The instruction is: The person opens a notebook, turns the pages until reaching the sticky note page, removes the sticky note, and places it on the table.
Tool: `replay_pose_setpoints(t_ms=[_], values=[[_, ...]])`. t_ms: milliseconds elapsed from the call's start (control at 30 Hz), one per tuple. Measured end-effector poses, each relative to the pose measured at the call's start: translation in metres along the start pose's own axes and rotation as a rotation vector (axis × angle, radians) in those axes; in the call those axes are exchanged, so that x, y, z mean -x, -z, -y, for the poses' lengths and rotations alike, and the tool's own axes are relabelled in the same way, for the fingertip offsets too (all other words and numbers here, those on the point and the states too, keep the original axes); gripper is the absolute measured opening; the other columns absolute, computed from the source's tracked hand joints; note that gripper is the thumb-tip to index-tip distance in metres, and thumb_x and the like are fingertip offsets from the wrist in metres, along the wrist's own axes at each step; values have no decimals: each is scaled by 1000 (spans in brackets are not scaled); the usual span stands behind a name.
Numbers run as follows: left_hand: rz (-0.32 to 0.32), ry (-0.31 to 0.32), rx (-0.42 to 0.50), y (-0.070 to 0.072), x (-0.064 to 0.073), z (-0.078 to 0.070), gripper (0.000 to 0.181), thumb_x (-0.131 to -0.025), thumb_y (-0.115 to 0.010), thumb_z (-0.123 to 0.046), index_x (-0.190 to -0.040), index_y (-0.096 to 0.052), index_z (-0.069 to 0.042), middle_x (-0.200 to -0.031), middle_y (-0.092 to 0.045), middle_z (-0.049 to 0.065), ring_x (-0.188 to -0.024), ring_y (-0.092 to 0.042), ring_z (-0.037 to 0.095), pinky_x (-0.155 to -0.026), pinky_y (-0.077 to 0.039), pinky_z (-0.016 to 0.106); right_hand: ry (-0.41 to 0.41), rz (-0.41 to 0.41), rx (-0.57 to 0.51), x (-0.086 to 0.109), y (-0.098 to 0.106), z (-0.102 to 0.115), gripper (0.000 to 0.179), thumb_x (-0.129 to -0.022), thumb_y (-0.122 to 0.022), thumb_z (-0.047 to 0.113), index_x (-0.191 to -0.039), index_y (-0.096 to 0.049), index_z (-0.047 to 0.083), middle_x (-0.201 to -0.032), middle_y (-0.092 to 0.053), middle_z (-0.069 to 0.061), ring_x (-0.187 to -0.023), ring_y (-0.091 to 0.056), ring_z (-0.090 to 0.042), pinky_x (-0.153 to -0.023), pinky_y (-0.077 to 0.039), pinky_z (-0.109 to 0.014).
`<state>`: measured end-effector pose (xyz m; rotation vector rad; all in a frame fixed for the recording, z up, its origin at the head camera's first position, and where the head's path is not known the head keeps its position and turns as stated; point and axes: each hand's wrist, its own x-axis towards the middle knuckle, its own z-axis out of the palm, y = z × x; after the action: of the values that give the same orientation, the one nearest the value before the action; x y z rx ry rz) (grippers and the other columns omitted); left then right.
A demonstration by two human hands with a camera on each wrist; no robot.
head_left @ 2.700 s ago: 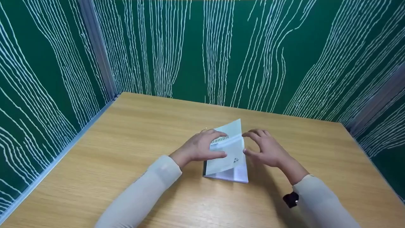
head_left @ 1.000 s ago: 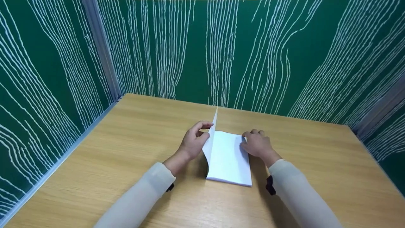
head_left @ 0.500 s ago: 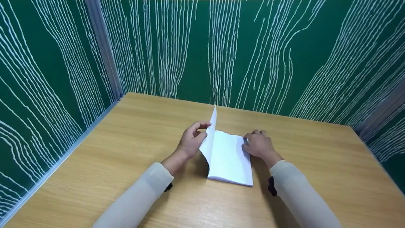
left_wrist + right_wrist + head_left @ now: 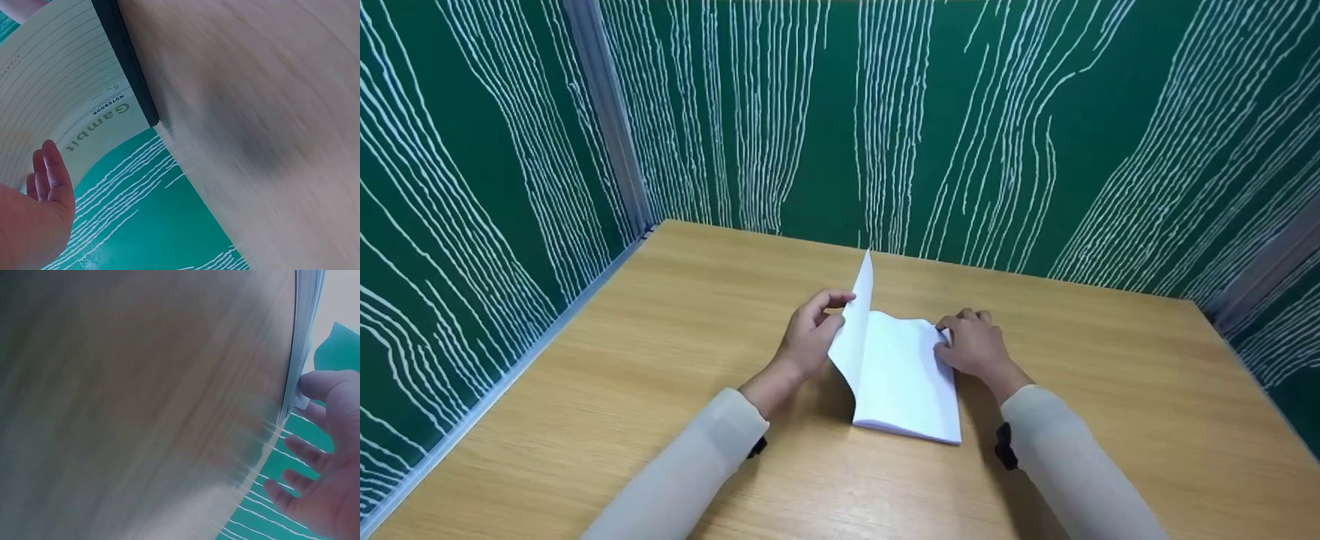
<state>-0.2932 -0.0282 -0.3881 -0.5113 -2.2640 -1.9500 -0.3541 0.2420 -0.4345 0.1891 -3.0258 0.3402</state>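
Note:
A notebook [image 4: 909, 382] lies open on the table, its white pages facing up. My left hand [image 4: 808, 334] holds the front cover [image 4: 856, 330], raised nearly upright along the left side. In the left wrist view, the cover's outer face reads "Gambit NOTEBOOK", with a black spine strip [image 4: 125, 59] and the left hand [image 4: 39, 216] at its edge. My right hand [image 4: 975, 341] is at the upper right edge of the pages. The right wrist view has the right hand [image 4: 332, 455] with thumb and forefinger pinching a corner of paper, other fingers spread apart from it.
The wooden table [image 4: 720, 300] extends around the notebook on all sides. Green panels with white wavy lines [image 4: 825, 135] stand behind and at both sides. A grey post [image 4: 607, 112] rises at the back left corner.
The notebook was nearly closed with both hands near its cover; now it is opened. Lately the left hand has tilted the cover slightly further left, while the right hand stays at the page edge.

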Motion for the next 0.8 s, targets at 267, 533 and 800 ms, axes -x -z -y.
replay_pose_setpoints(t_ms=[267, 533, 800], values=[[-7, -5, -17, 3, 0, -1, 28, -87, -44, -14, -113, -52, -20, -114, -50, -2, -95, -56, 17, -81, -48, 27, -26, 14, -100, 2, 7, 1, 28, -75, -63, 26, -101, -62, 16, -106, -52, -8, -96, -41, -27, -84, -39, -48], [-28, 36, -14, 5, 1, -1, 28, -86, -43, -16, -112, -53, -21, -113, -50, -5, -93, -54, 13, -80, -47, 26, -70, 54, -276, 3, 19, 5, 25, -79, -59, 27, -102, -58, 16, -100, -56, -4, -86, -52, -21, -72, -49, -33], [-14, 27, -6, 10, 9, -20, 28, -88, -43, -12, -115, -52, -11, -116, -51, 4, -103, -49, 18, -86, -43, 31, -11, 70, -541, 9, 32, 21, 22, -86, -50, 29, -107, -53, 20, -95, -56, -3, -80, -54, -21, -63, -49, -28]])
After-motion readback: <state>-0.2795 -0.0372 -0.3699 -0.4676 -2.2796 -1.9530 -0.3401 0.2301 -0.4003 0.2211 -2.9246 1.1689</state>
